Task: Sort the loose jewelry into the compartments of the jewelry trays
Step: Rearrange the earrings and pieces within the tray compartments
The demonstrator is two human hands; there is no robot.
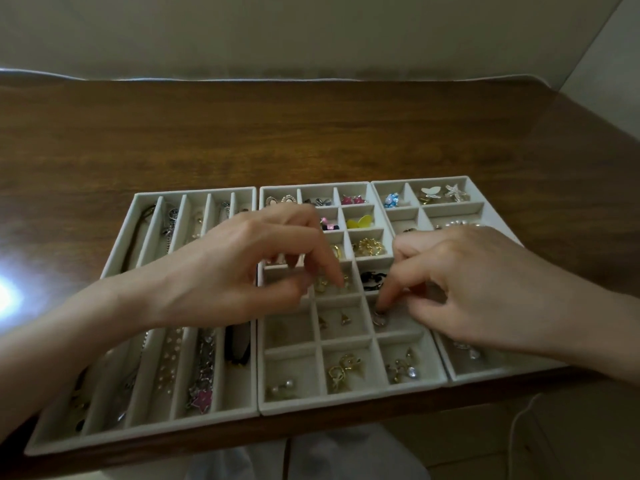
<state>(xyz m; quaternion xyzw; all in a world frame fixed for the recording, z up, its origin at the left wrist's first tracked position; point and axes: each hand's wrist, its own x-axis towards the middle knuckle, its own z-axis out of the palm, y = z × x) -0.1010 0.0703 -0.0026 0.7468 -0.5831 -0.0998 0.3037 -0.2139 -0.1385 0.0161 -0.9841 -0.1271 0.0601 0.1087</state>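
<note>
Three pale grey jewelry trays lie side by side near the table's front edge: a left tray (55, 445) with long slots of necklaces, a middle tray (346, 405) with small square compartments of earrings, and a right tray (485, 375). My left hand (235, 268) hovers over the middle tray, its index fingertip down in a compartment with gold earrings (322, 284). My right hand (478, 289) reaches into the middle tray's right column, index fingertip touching a small silver ring-like piece (381, 318). Whether either hand pinches a piece is unclear.
The trays rest on a brown wooden table (311, 140) against a pale wall. Bright glare (7, 296) falls on the table at the left. Below the front edge are my lap in light cloth (311, 459) and a thin white cable (516, 427).
</note>
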